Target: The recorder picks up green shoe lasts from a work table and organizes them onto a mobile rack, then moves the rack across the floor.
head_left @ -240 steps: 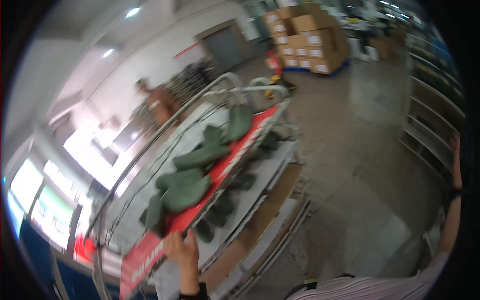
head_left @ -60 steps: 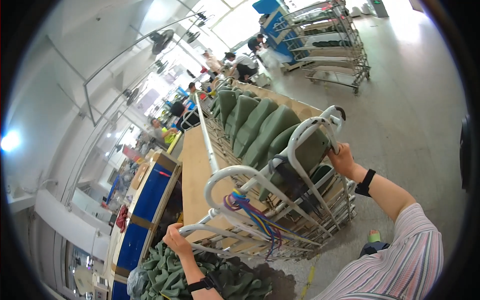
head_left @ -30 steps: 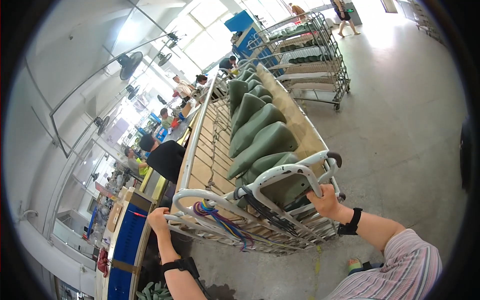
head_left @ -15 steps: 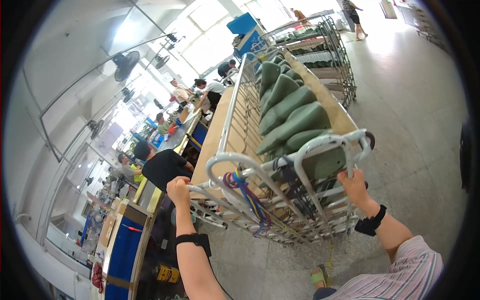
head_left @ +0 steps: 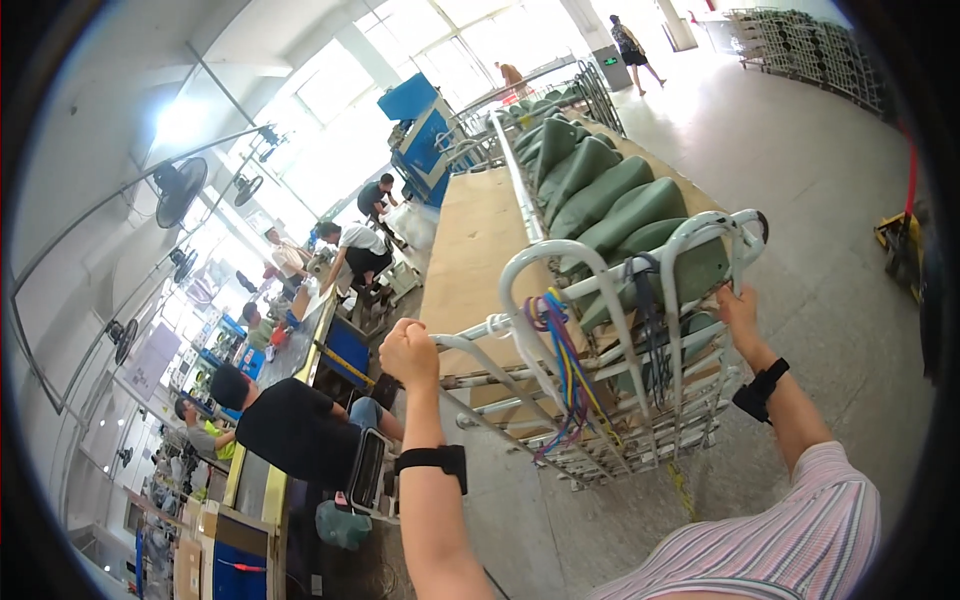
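Observation:
My left hand [head_left: 410,355] is closed round the bent handle at the near left corner of a white metal wheeled rack. My right hand [head_left: 740,312] grips the upright bar at the near right corner, its fingers partly hidden. Dark green moulded shell-like pieces [head_left: 630,205] lie overlapped in a row along the top right section. To their left, past a long white rail [head_left: 522,200], a flat brown board [head_left: 468,245] covers the other section. Coloured cords [head_left: 568,365] and black straps [head_left: 650,325] hang tied on the near end, between my hands.
Close on the left, a person in black [head_left: 300,430] sits at a long workbench; others work farther along. A blue machine [head_left: 425,150] stands ahead. Loaded racks [head_left: 810,55] line the far right. At right is a yellow pallet jack [head_left: 900,245] with a red handle. Someone walks [head_left: 632,50] far ahead.
The view has turned, and the seated person and benches appear nearer. More of the brown board shows, and the pallet jack has come into view. Both hands keep their hold on the rack.

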Demonstrator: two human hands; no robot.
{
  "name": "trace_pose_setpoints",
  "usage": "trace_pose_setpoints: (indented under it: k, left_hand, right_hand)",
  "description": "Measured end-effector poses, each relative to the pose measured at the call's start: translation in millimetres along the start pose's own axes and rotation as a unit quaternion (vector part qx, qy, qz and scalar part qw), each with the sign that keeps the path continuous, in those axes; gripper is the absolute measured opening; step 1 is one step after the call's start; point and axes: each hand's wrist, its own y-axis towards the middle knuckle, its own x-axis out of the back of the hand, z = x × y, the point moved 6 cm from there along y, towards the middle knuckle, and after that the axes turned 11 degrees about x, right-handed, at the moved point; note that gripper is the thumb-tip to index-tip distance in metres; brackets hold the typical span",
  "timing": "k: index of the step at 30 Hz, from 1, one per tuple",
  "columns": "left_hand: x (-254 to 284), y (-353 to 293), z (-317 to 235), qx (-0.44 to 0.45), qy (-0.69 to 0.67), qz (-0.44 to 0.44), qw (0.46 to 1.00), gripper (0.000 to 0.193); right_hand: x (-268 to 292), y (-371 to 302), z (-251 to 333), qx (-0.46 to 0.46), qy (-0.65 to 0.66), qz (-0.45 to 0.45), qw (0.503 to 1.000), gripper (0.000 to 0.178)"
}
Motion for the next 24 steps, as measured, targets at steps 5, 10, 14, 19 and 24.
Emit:
trace_pose_setpoints:
  k: [5,10,14,19,24]
  left_hand:
    - [-16.7,11.2,16.4,-0.047,-0.105,-0.017,0.993,0.026]
    - [-31.9,26.2,7.6,-0.112,-0.175,0.01,0.978,0.025]
    - [-49.8,39.2,6.6,-0.128,-0.184,0.058,0.973,0.026]
    - [-76.0,60.7,-10.6,-0.188,-0.216,0.11,0.952,0.028]
    - [-99.0,66.3,-31.4,-0.201,-0.286,0.198,0.916,0.031]
  right_hand:
    - [11.3,-24.6,-10.5,0.051,-0.053,-0.055,0.996,0.021]
    - [23.5,-47.6,-4.5,0.102,-0.09,-0.096,0.986,0.021]
    - [20.6,-72.7,14.8,0.134,-0.097,-0.12,0.979,0.021]
    - [17.4,-82.9,41.5,0.103,-0.144,-0.217,0.96,0.023]
    - [16.0,-96.8,61.3,0.126,-0.183,-0.231,0.947,0.023]
